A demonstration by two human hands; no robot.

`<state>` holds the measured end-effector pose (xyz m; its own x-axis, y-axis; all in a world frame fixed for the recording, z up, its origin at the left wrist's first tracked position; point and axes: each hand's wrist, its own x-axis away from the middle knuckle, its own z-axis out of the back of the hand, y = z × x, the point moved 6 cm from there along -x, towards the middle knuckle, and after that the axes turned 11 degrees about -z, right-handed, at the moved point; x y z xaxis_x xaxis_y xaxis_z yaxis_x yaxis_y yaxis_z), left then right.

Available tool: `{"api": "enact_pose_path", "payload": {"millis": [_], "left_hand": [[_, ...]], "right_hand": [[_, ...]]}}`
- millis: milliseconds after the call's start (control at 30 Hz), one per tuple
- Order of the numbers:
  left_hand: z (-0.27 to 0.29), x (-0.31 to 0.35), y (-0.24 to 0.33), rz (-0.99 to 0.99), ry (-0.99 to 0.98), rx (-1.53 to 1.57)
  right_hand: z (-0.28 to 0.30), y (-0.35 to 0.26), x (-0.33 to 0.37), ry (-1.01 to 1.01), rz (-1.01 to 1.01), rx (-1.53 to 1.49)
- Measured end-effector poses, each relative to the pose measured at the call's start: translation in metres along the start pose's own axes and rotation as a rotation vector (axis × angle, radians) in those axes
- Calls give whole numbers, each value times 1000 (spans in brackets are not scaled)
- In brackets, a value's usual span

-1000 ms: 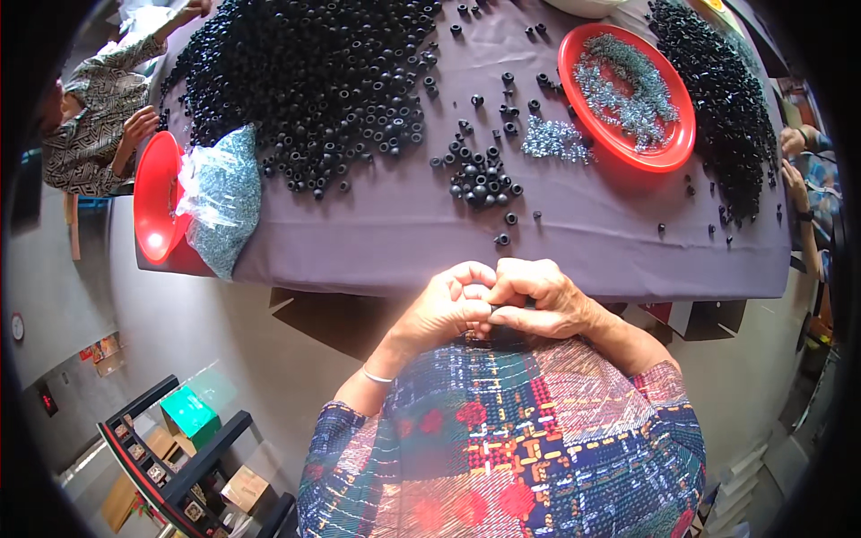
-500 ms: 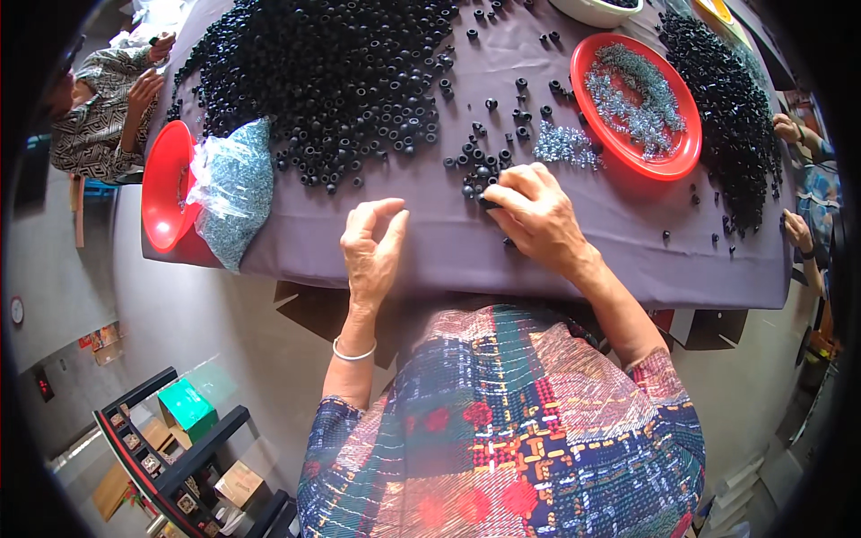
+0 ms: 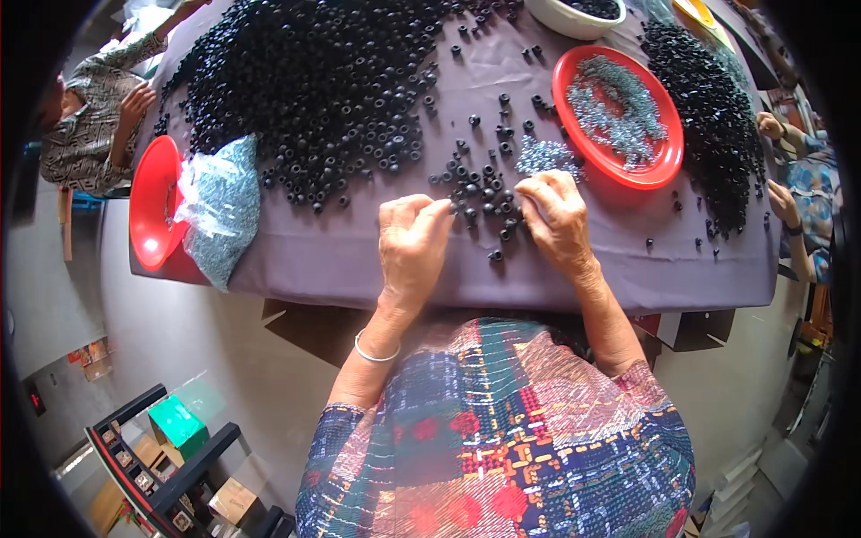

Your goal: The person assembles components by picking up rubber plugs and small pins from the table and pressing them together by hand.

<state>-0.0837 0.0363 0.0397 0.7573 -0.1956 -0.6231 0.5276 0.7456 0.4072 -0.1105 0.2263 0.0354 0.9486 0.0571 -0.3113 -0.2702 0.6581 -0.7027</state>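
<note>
My left hand [image 3: 413, 247], a pale bangle on its wrist, hovers over the purple cloth at the left of a loose cluster of small black plastic caps [image 3: 489, 191]. Its thumb and fingers are pinched together; anything between them is too small to make out. Across the cluster, my right hand [image 3: 563, 222] also has its fingers closed, tips near a small pile of silvery screws [image 3: 545, 158]. What it holds, if anything, is hidden by the fingers. Beyond that pile lies a red plate [image 3: 665, 172] with more small silvery screws.
A large heap of black caps [image 3: 296, 90] covers the left of the table. Beside it are a clear bag of screws [image 3: 226, 215] and a red bowl [image 3: 151, 211]. At right lies another black heap [image 3: 713, 134]; a white bowl [image 3: 565, 22] stands behind. People sit at both sides.
My left hand has moved right to the cap cluster, its fingers closing from apart. My right hand has drawn back from the caps toward the screw pile. The whole view has shifted slightly.
</note>
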Motion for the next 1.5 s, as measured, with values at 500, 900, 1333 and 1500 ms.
{"api": "enact_pose_path", "payload": {"millis": [500, 900, 1333, 1500], "left_hand": [[-17, 21, -11, 255, -64, 355], [-33, 45, -11, 1031, -16, 1396], [-35, 52, 7, 1119, -28, 1664], [-33, 50, 10, 1120, -51, 1655]], "right_hand": [[-4, 17, -16, -37, 40, 280], [17, 39, 9, -52, -302, -290], [11, 36, 17, -264, -625, -954], [10, 34, 24, -332, -706, -1324]]}}
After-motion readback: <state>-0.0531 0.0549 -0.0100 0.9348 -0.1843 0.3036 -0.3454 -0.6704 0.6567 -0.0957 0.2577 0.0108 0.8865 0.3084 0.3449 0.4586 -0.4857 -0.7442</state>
